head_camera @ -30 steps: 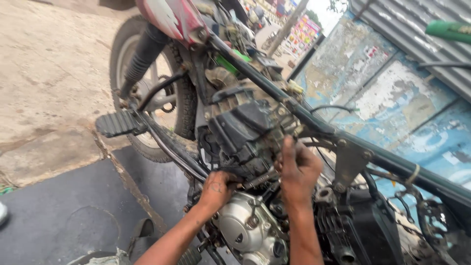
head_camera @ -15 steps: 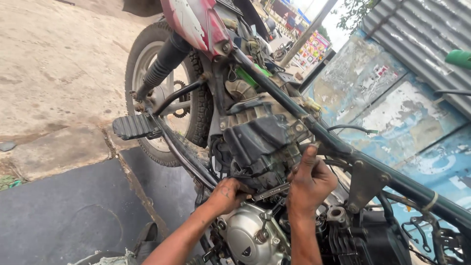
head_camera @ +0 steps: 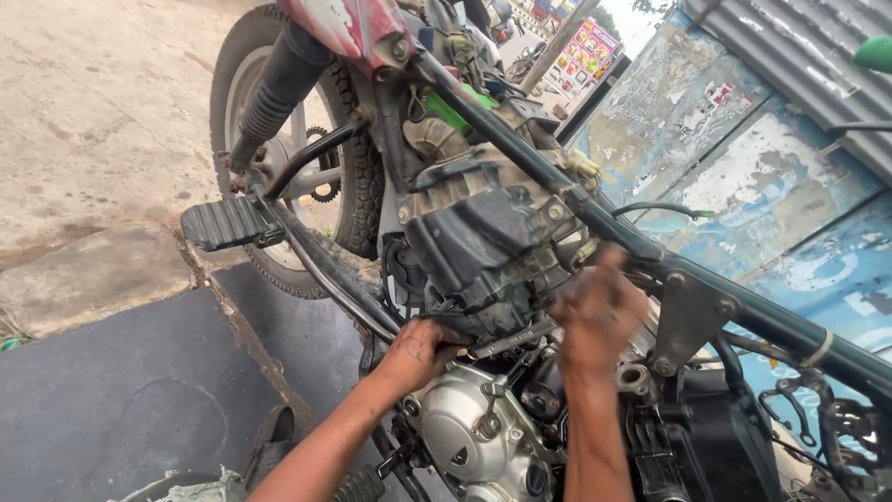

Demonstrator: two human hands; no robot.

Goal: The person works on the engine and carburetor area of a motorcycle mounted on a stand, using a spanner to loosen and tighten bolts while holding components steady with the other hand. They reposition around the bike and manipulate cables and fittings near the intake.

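Daylight falls on a pale dirt ground (head_camera: 84, 121) beside a dark concrete slab (head_camera: 111, 390). At right stands a peeling blue wall (head_camera: 743, 158) under corrugated metal sheeting (head_camera: 790, 56)

The engine cover (head_camera: 460, 437) is cast metal with a dull silver sheen, smudged with grime. The frame tube (head_camera: 595, 218) is painted metal, dark and scuffed. The airbox (head_camera: 474, 246) looks like matt black plastic, dusty. The footpeg (head_camera: 223, 223) is ribbed black rubber. The tyre (head_camera: 358, 200) is knobbly rubber. The wall (head_camera: 743, 149) shows flaking blue paint. Both hands, left (head_camera: 413, 353) and right (head_camera: 595, 311), are oil-stained.
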